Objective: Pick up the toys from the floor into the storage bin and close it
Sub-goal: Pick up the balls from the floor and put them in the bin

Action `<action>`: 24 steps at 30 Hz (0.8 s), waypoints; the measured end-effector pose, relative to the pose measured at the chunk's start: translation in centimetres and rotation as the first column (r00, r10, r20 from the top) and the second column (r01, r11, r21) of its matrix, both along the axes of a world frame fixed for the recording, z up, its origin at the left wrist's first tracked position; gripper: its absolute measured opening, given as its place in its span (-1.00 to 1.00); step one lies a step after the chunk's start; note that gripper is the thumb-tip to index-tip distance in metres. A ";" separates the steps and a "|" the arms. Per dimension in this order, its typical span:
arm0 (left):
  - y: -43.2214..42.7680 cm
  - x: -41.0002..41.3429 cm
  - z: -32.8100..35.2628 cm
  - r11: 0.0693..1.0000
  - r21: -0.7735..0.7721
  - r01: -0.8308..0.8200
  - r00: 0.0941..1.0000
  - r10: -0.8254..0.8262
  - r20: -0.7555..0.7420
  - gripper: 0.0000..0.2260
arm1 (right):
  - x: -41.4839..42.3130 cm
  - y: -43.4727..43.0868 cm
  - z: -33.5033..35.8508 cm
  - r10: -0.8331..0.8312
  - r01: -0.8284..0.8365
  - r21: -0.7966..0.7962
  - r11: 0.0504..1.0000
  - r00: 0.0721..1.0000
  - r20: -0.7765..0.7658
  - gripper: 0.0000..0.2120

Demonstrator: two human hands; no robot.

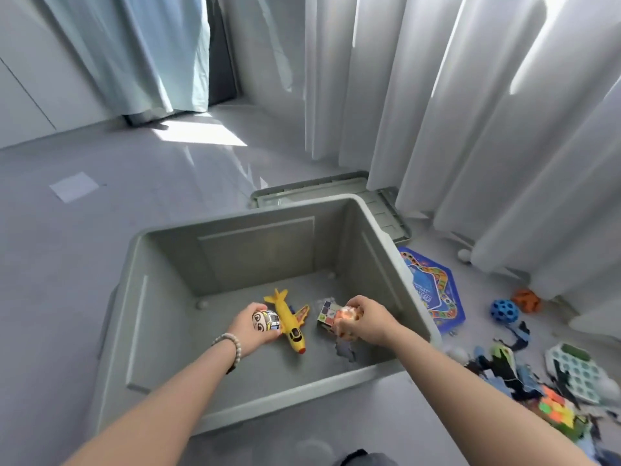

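The storage bin (pixel 255 250) stands open on the floor, and both hands reach down inside it. The left hand (pixel 247 327), a bead bracelet (pixel 232 344) at its wrist, has its fingers curled round a small round toy with a cartoon face (pixel 266 322), held low over the bin's bottom. The right hand (pixel 366 319) grips a pale orange ball (pixel 346 320) in bent fingers, above the bin's right half.

On the bin's bottom between the hands lies a yellow toy plane (pixel 289 322), nose towards the near wall. A patterned cube (pixel 325 312) sits just beside the right hand, and a dark puzzle piece (pixel 344 351) lies nearer the near wall.

The lid (pixel 302 191) lies flat on the floor behind the bin, partly under the curtain (pixel 470 129). To the right of the bin, on the floor, are a blue game board (pixel 433 297), a blue holed ball (pixel 504 311), an orange holed ball (pixel 526 301), a pale green tray (pixel 574 368) and scattered puzzle pieces (pixel 504 368).
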State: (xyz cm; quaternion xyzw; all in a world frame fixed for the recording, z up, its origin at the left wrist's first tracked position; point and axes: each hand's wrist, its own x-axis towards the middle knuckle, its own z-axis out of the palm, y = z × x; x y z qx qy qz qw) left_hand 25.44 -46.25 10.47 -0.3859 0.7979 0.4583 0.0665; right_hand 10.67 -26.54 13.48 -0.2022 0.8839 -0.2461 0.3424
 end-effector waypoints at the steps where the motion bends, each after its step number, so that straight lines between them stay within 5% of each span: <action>1: 0.1 -0.4 -0.5 1.000 0.003 0.002 1.000 -0.002 0.003 -0.58 | -0.4 0.1 -0.2 -0.011 0.011 -0.011 1.000 1.000 0.016 -0.55; 6: 0.5 -3.7 -0.6 0.994 -0.044 0.095 0.995 -0.093 0.045 -0.61 | -2.1 1.7 0.8 0.040 -0.040 -0.003 0.999 0.999 -0.007 -0.50; 13: 5.4 -11.4 6.4 0.935 -0.176 0.309 0.939 -0.329 -0.100 -0.59 | -6.3 5.2 7.3 -0.116 0.110 -0.278 0.954 0.993 -0.006 -0.53; 19: 14.4 -19.1 11.8 0.779 -0.427 0.459 0.781 -0.583 -0.225 -0.56 | -12.2 18.0 9.7 -0.156 0.168 0.022 0.986 0.950 -0.271 -0.48; 24: 22.0 -24.7 10.2 0.655 -0.436 0.618 0.708 -0.704 -0.055 -0.47 | -13.6 29.4 6.7 -0.212 0.258 0.200 0.945 0.951 -0.224 -0.38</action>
